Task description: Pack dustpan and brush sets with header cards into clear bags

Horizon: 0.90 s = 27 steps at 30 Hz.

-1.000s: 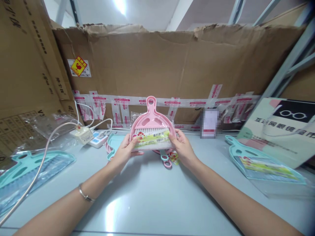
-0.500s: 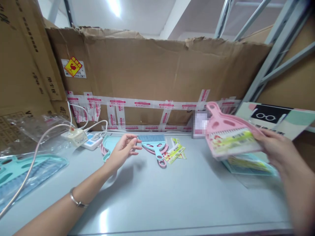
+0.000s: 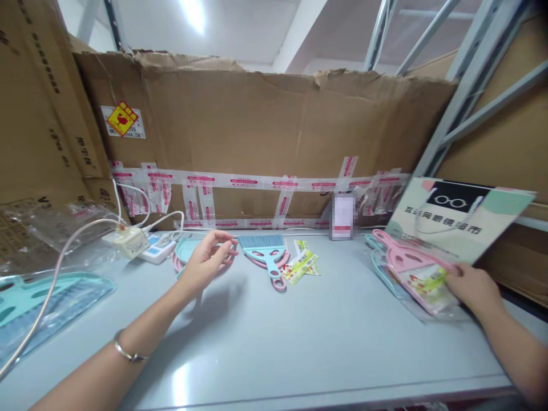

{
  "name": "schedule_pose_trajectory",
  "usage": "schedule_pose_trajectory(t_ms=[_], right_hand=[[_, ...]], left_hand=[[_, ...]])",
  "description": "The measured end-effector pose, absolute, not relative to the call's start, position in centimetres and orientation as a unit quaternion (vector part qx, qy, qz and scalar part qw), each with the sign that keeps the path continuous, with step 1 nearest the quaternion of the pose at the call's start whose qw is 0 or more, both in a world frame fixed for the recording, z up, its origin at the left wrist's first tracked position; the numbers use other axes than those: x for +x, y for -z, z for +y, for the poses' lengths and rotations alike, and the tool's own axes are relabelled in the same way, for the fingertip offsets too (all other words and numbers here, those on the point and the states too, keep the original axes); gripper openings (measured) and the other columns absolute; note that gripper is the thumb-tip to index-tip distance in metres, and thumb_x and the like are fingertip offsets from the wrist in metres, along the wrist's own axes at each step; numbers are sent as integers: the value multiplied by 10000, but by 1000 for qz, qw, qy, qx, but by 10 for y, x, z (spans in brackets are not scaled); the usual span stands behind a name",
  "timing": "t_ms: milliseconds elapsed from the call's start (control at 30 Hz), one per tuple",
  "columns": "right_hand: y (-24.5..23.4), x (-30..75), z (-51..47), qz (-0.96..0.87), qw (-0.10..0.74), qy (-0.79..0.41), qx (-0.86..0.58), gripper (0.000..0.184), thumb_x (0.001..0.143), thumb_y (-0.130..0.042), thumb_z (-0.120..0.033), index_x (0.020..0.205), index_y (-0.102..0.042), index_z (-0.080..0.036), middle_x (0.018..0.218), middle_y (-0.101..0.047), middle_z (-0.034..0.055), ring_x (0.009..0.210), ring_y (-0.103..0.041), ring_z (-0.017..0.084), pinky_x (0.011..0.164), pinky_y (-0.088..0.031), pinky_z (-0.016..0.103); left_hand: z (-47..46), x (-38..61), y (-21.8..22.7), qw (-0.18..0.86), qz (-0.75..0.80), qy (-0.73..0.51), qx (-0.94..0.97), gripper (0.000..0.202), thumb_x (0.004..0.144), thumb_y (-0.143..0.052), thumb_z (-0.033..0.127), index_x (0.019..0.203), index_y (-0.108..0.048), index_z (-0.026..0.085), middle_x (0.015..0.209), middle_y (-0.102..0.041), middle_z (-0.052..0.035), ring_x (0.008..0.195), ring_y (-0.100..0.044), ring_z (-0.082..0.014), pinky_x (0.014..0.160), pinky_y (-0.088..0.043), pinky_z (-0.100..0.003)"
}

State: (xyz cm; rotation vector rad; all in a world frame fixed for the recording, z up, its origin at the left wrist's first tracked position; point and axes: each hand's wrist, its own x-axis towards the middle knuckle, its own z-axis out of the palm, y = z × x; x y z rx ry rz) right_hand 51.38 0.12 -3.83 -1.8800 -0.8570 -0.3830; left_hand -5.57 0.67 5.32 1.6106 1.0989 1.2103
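Observation:
At the right, my right hand (image 3: 475,288) grips the edge of a pink dustpan (image 3: 405,254) that has a white-bristled brush and a yellow-green label card in its clear wrapping. It lies over a wrapped teal dustpan (image 3: 380,268), mostly covered. My left hand (image 3: 209,257) hovers above the table with fingers loosely curved and apart, holding nothing. Behind it, a teal dustpan (image 3: 184,249) is partly hidden, with pink showing beneath. Just right of that hand lies a teal hand brush (image 3: 266,251) with blue bristles, on top of a pink one (image 3: 279,283). Several label cards (image 3: 299,266) lie beside them.
A bagged teal dustpan (image 3: 55,291) lies at the left under a white cable (image 3: 60,268). Plugs and a power strip (image 3: 156,249) sit at the back left. Cardboard (image 3: 257,125) walls the rear. A printed bag (image 3: 458,222) leans at the right by the metal shelf frame (image 3: 454,108).
My right hand has lowered the pink dustpan from the air onto the teal one at the right. My left hand stays nearly in place.

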Motion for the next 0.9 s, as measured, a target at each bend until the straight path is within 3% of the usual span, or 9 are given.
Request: schedule_pose_trajectory(t_ms=[100,233,300,433,500,700,767,833,900], right_hand=[[44,496,10,-301,455,145,-825,176,401,-529,-211,428,-369,-278,717,-493,198,985,-488,450,651,-278,558],[46,475,13,-293,427,145,-843,132,472,-524,-237,593,-492,-277,995,-493,243,1138,-398,420,761,-259,571],[42,468,14,-300,430,166,-835,219,497,-512,-237,706,-565,-277,1047,-489,245,1149,-380,420,784,-247,577],[15,447,25,-299,481,249,-786,347,550,-488,-231,875,-610,-234,1096,-494,252,1131,-379,408,818,-258,574],[-8,427,34,-325,509,277,-747,375,539,-488,-200,898,-600,-200,1062,-517,239,1108,-405,380,861,-272,553],[-57,336,51,-495,599,296,-555,251,670,-477,-221,908,-550,-192,945,-554,127,977,-488,266,890,-356,443],[-59,307,54,-509,636,258,-519,217,719,-470,-222,920,-545,-190,952,-551,106,950,-506,236,866,-388,406],[-58,282,55,-524,666,209,-488,206,747,-475,-221,938,-544,-184,964,-547,90,925,-520,212,842,-411,383],[-58,258,55,-556,677,153,-457,197,760,-491,-221,945,-546,-182,959,-549,77,905,-531,199,821,-430,374]], left_hand=[[6,-62,-61,303,449,-472,696,241,824,-487,419,930,-537,208,1019,-608,-65,897,-607,-195,711,-486,-286],[16,-84,-70,68,500,-383,774,237,846,-415,383,934,-553,212,964,-622,-70,885,-584,-226,720,-443,-316],[21,-97,-72,-6,546,-295,784,263,849,-376,396,851,-553,201,888,-621,-79,853,-574,-246,709,-421,-333],[26,-111,-65,-29,604,-92,791,306,763,-461,474,673,-534,191,786,-594,-102,765,-566,-269,656,-403,-333],[25,-111,-62,-26,604,-31,796,263,732,-484,435,648,-535,191,770,-590,-97,716,-564,-254,621,-396,-318],[17,-114,-72,-65,648,-36,758,123,684,-436,185,588,-513,188,717,-609,-92,609,-572,-226,551,-398,-308],[14,-119,-79,-121,656,-76,741,130,694,-429,147,619,-530,180,727,-614,-115,645,-594,-262,607,-439,-371],[10,-124,-87,-202,622,-141,743,158,722,-421,114,660,-553,175,789,-625,-125,778,-612,-306,792,-424,-513],[6,-129,-95,-269,554,-228,754,201,750,-416,81,681,-574,182,919,-632,-108,1004,-566,-333,987,-200,-648]])
